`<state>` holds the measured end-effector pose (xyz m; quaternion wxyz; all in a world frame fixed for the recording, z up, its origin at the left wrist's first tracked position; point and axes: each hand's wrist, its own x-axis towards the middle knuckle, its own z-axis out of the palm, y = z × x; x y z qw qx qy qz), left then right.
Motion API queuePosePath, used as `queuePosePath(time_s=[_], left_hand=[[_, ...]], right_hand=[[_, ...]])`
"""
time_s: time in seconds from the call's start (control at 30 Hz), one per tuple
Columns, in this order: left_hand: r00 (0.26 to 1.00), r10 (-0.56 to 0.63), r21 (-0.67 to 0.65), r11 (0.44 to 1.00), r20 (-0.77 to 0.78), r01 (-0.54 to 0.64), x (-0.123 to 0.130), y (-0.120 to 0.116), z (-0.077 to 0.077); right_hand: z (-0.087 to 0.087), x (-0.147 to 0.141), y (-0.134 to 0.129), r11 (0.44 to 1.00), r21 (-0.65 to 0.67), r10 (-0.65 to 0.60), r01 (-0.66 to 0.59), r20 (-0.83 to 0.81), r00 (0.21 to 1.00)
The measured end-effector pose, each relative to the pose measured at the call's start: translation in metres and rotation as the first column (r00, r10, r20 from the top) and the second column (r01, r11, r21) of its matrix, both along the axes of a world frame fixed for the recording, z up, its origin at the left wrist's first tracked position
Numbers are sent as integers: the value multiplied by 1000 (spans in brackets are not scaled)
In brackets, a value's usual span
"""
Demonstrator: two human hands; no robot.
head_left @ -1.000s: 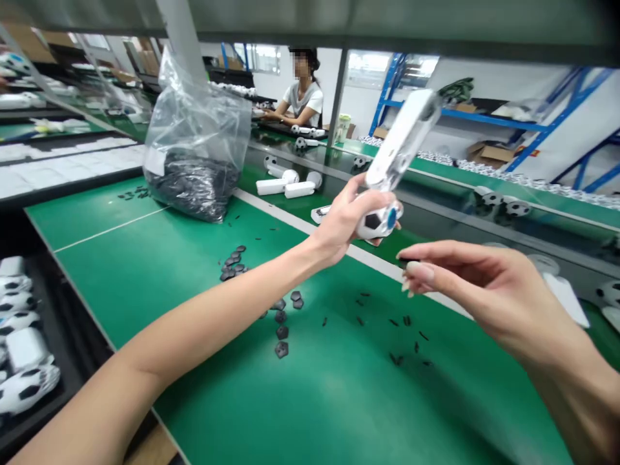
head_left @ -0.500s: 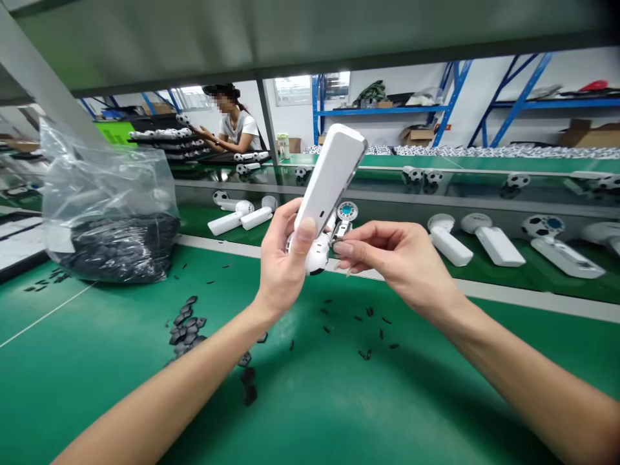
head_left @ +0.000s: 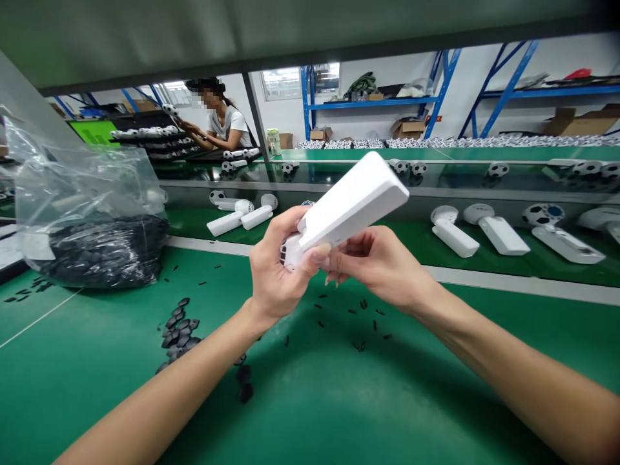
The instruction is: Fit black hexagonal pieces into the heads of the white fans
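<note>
My left hand (head_left: 276,271) is closed around the round, slotted head end of a white handheld device (head_left: 356,200). Its long smooth body tilts up to the right, above the green bench. My right hand (head_left: 387,265) has its fingers pinched together under the device's near edge. Whatever those fingertips hold is hidden behind the body and the left thumb. Below lie several small black strips (head_left: 363,303), scattered over the bench. A heap of black angular pieces (head_left: 181,332) sits further left, partly covered by my left forearm.
A clear plastic bag (head_left: 97,248) full of black pieces stands at the left. Beyond the bench's pale edge (head_left: 484,289), several white devices with round heads (head_left: 504,239) lie on a green belt. A co-worker (head_left: 225,123) handles a ball-patterned piece behind. A shelf (head_left: 290,39) hangs overhead.
The white device has tipped over to the right and swung its broad side round. My right fingers have gone behind its lower edge. The view has shifted slightly right.
</note>
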<state>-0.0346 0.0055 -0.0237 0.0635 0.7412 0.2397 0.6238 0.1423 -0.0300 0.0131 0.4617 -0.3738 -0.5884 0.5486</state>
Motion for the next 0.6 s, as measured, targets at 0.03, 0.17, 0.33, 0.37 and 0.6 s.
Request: queuePosePath(time_s=[0.03, 0.17, 0.33, 0.37, 0.6], left_hand=[[1000, 10, 22, 1000, -17, -10, -1, 0, 1], [997, -2, 76, 997, -79, 8, -2, -6, 10], [986, -88, -6, 996, -142, 88, 2, -19, 27], [982, -115, -36, 993, -147, 111, 4, -21, 29], [979, -206, -188, 961, -7, 201, 4, -28, 38]], right_hand=[[-1, 0, 0, 1000, -10, 3, -4, -24, 1000], [-5, -2, -1, 999, -34, 4, -7, -100, 995], [-1, 10, -5, 987, -114, 109, -117, -79, 991], [-1, 13, -5, 983, -124, 129, -135, -54, 990], [-12, 0, -17, 964, 212, -191, 163, 121, 974]])
